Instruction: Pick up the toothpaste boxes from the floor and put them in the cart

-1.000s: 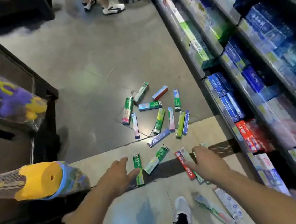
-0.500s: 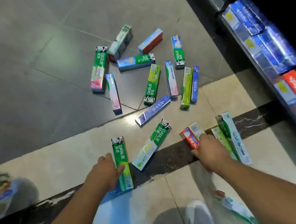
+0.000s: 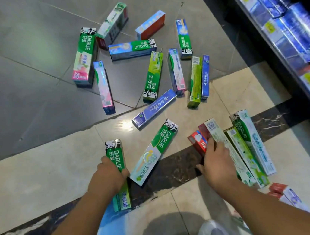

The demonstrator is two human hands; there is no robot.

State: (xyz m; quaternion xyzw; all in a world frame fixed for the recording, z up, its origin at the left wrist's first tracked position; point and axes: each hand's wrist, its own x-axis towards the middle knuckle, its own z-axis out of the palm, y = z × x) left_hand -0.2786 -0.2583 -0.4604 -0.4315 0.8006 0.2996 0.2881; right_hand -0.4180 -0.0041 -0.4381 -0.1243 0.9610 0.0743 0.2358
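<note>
Two grasps underway: left hand (image 3: 107, 179) is clenched around green Darlie box (image 3: 118, 173), right hand (image 3: 216, 165) grasping red box (image 3: 197, 141), both on floor (image 3: 29, 94). Boxes should be pinched across long sides before lifting.

green toothpaste box (image 3: 116, 156), blue shelf boxes (image 3: 296, 25)

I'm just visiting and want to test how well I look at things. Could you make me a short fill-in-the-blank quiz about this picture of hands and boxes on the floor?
1. The left hand is closed around a box printed with the brand name ____.
2. The right hand grips a box whose main colour is ____.
3. The shelf stands on the person's ____ side.
4. The dark blue box lies flat on the ____.

Missing words: DARLIE; red; right; floor
</note>
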